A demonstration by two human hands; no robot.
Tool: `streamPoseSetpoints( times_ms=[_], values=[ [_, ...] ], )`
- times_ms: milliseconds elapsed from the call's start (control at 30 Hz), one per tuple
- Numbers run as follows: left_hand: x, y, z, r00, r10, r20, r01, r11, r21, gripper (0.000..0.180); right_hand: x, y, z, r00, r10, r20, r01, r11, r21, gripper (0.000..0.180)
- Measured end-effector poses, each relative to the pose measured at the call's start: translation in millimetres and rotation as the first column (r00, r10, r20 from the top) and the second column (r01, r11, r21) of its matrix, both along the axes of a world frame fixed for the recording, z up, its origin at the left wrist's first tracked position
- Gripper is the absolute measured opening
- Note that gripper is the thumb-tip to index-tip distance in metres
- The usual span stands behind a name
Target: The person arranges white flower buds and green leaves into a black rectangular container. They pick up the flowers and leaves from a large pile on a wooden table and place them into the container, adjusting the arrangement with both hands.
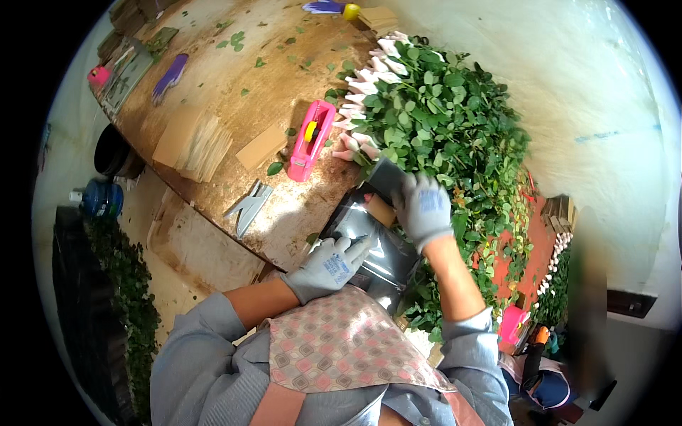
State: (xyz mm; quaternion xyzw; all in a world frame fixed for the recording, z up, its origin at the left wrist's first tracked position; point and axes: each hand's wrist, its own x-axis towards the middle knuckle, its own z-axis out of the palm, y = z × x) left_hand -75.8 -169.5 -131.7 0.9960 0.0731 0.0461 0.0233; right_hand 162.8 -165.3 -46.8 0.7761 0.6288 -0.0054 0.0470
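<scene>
Both of my hands wear grey work gloves. My left hand (330, 266) lies on a shiny clear-and-dark plastic sheet (387, 259) at the table's near edge, fingers stretched over it. To its right, my right hand (425, 209) has its fingers closed at the edge of a dark grey flat panel (387, 177), tilted above the sheet. Between the hands a small brown cardboard piece (381, 210) rests on the plastic. Large leafy green stems (455, 121) with pale wrapped ends (366, 89) lie just beyond my right hand.
Left of the stems stands a pink tape dispenser (311, 142). Nearby are a grey plier stapler (249, 208), a cardboard sheet (261, 147) and a cardboard stack (193, 145). A purple glove (170, 78) lies farther left. Another person (543, 380) is at the lower right.
</scene>
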Motion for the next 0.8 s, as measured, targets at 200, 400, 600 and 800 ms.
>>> streamPoseSetpoints(
  times_ms=[200,400,600,800],
  values=[
    [8.1,-3.3,-6.0,0.995,0.094,0.03,-0.092,0.994,-0.066,0.05,111.7,42.4,-37.2,0.639,-0.265,-0.722,-0.103,0.901,-0.421,0.06],
    [7.2,-10.6,-12.5,0.984,0.173,0.034,-0.168,0.979,-0.119,0.048,56.0,36.0,33.4,0.928,0.068,-0.365,-0.277,0.783,-0.557,0.045],
    [9.5,-11.0,-18.8,0.975,0.202,0.095,-0.18,0.963,-0.202,0.045,9.6,18.7,22.8,0.789,0.589,-0.177,-0.534,0.515,-0.67,0.03],
    [7.2,3.8,-2.0,0.981,0.167,0.104,-0.117,0.921,-0.371,0.039,12.8,11.8,-7.8,0.658,0.693,-0.296,-0.718,0.458,-0.524,0.022]
  ],
)
